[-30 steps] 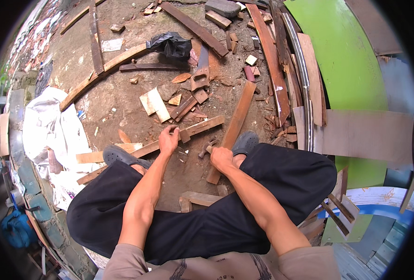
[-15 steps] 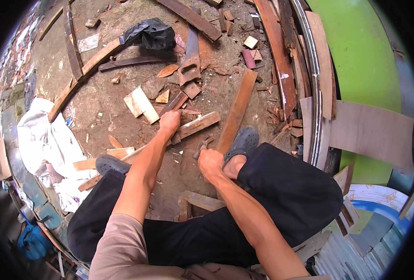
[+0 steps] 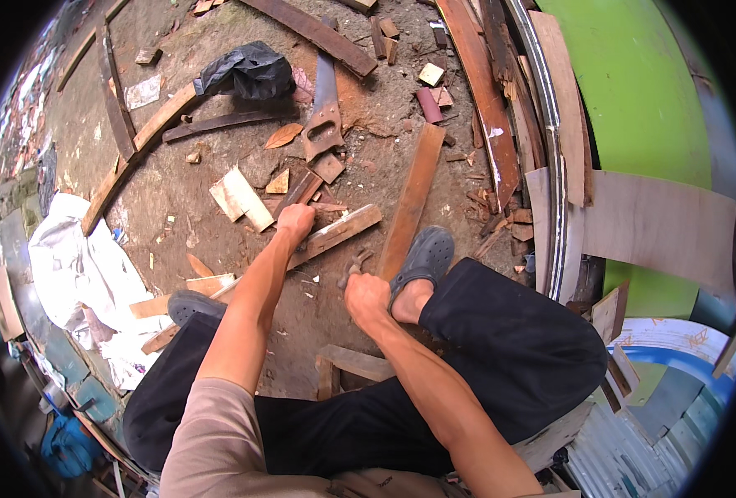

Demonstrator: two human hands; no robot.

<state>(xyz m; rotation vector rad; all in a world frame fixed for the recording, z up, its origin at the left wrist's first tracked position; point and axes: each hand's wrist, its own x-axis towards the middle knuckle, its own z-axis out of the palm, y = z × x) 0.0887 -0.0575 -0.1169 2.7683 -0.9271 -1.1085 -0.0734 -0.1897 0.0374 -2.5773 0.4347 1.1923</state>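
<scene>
My left hand (image 3: 297,219) is closed on a short dark wood block (image 3: 303,189), which sticks out past its far side. Under that hand runs a pale-edged wood strip (image 3: 343,229), slanting toward my left shoe. My right hand (image 3: 366,295) grips a hammer (image 3: 355,265); its small rusty head shows beyond the fist, while the handle is mostly hidden. Beside the right hand, a long brown board (image 3: 414,199) lies with its near end by my right shoe (image 3: 426,256). A handsaw (image 3: 324,124) rests on the ground beyond the left hand.
A black plastic bag (image 3: 252,73) lies at the far left, near a long curved-looking batten (image 3: 156,124). White cloth (image 3: 82,257) is heaped at left. Planks (image 3: 488,100) line the right side beside a green panel (image 3: 633,91). A small wooden frame (image 3: 355,363) sits between my legs.
The view has shifted slightly, so the ground things sit a little further left. Both hands keep their grips, with the right hand and hammer still low beside the board.
</scene>
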